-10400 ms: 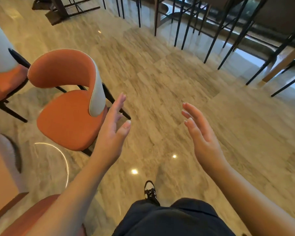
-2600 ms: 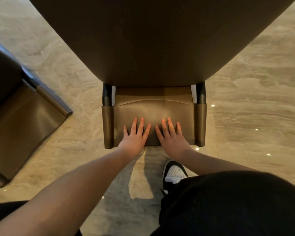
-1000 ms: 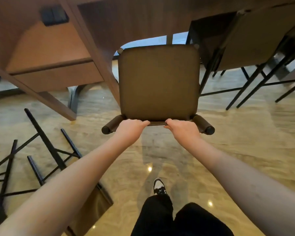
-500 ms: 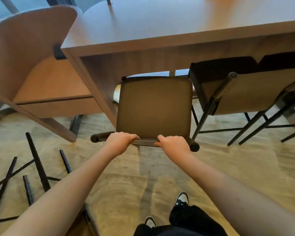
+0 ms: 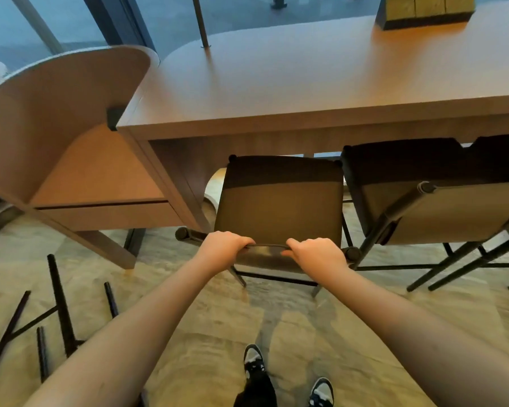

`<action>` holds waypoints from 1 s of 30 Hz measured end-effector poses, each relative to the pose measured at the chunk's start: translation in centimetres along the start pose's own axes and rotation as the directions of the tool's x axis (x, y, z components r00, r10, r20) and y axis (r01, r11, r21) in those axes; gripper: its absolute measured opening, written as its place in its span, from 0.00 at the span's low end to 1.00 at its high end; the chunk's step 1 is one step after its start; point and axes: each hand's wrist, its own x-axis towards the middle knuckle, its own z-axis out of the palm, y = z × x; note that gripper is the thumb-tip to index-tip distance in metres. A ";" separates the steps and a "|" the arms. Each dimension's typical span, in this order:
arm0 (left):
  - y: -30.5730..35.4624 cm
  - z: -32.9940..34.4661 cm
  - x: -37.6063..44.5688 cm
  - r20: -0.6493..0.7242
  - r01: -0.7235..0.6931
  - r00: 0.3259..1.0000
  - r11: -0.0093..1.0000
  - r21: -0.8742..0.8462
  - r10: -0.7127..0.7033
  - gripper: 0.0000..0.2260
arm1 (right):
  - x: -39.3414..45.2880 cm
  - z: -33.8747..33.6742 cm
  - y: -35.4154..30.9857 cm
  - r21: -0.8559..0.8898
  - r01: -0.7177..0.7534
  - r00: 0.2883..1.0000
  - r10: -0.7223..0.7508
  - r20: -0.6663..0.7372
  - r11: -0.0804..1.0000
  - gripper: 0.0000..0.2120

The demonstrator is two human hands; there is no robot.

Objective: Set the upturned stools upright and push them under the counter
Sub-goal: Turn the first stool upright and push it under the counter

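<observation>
Marble floor [image 5: 365, 327] runs under a long wooden desk [image 5: 306, 83] set against the window glass, and that desk is my landmark. Half a second ago the brown stool [image 5: 279, 207] stood with its front edge only just at the desk's lip; now the far part of its seat sits in shadow beneath the desk top, so the push is under way, though most of the seat is not yet under. I judge this stool needs a further shove before it matches its neighbour [image 5: 441, 207], which stands beside it, also partly tucked under the desk. My left hand [image 5: 224, 248] and right hand [image 5: 318, 254] are both curled shut over the low backrest bar [image 5: 269, 246] at the stool's near edge, knuckles up, arms stretched almost straight toward the desk. Off the desk's left end, black legs [image 5: 59, 306] of another stool point upward from the floor, so I reckon at least one remains to be righted.
</observation>
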 end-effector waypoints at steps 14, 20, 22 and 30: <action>-2.9 -1.1 7.2 -0.002 -0.166 0.986 0.982 0.092 0.167 0.25 | 5.2 0.4 4.5 -0.006 -0.074 0.997 0.074 -0.032 0.997 0.23; -3.6 -2.1 9.7 -0.032 -0.186 0.982 0.980 0.076 0.188 0.20 | 7.3 -0.3 6.1 0.001 -0.116 0.993 0.116 -0.016 0.993 0.24; -3.7 -2.5 10.4 -0.053 -0.185 0.981 0.980 0.073 0.189 0.19 | 8.0 -0.6 6.6 0.012 -0.132 0.991 0.132 0.012 0.991 0.24; -4.6 -3.9 11.7 0.113 -0.194 0.974 0.981 -0.028 0.196 0.22 | 8.5 -1.5 7.1 0.116 -0.117 0.993 0.113 0.040 0.986 0.25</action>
